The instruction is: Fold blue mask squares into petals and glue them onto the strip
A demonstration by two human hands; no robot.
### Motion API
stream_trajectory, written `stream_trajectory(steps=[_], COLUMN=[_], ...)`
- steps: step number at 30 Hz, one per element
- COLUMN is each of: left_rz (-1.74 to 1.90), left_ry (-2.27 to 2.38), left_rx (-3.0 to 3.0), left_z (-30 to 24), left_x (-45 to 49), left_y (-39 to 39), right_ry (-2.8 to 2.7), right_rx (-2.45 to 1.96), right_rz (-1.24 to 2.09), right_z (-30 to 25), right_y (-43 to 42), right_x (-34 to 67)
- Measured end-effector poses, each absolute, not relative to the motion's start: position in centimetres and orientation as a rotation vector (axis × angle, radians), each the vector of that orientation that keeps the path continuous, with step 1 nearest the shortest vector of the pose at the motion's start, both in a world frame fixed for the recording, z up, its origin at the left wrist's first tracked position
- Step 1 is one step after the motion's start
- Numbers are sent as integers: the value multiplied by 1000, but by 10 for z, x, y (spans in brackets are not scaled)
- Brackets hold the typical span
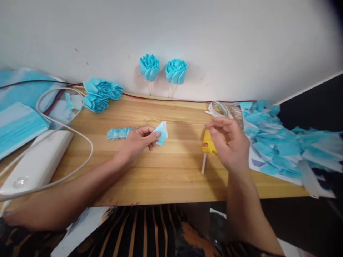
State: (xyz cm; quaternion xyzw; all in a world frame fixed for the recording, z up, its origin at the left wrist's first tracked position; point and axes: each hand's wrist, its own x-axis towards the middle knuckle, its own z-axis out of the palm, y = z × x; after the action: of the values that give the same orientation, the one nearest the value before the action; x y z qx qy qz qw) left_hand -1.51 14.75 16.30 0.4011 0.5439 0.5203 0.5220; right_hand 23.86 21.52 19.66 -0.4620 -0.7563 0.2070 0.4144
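My left hand (139, 141) pinches a small folded light-blue paper piece (161, 132) just above the wooden table (166, 178). A strip of folded blue pieces (118, 133) lies just behind that hand. My right hand (230, 142) hovers with fingers curled over a yellow glue gun (207, 144) lying on the table, a white glue stick (203, 166) poking from its rear. The fingers sit above the gun and I cannot see a firm grip on it.
Two blue paper flowers on sticks (162, 69) lean against the wall. More blue flowers (100, 93) lie at the back left. Cut blue paper scraps (278, 142) pile at the right. A white power strip (37, 160), cables and blue packs (18, 125) are left. A tape roll (218, 109) sits behind.
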Motion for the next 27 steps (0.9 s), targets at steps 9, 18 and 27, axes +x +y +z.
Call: stream_trajectory(steps=[9,18,27], left_rz=[1202,1153,1033], left_ry=[1331,1333,1279], left_rx=[973,1023,1126], left_z=[165,167,169], left_x=[-12,-11,-9], left_y=[146,145,143], right_ry=[-2628,-2410,-1664], right_rx=[-1342,-1502,-1161], right_rz=[89,90,1403], right_z=[172,174,201], right_y=[205,204,169], right_x=[317,302,270])
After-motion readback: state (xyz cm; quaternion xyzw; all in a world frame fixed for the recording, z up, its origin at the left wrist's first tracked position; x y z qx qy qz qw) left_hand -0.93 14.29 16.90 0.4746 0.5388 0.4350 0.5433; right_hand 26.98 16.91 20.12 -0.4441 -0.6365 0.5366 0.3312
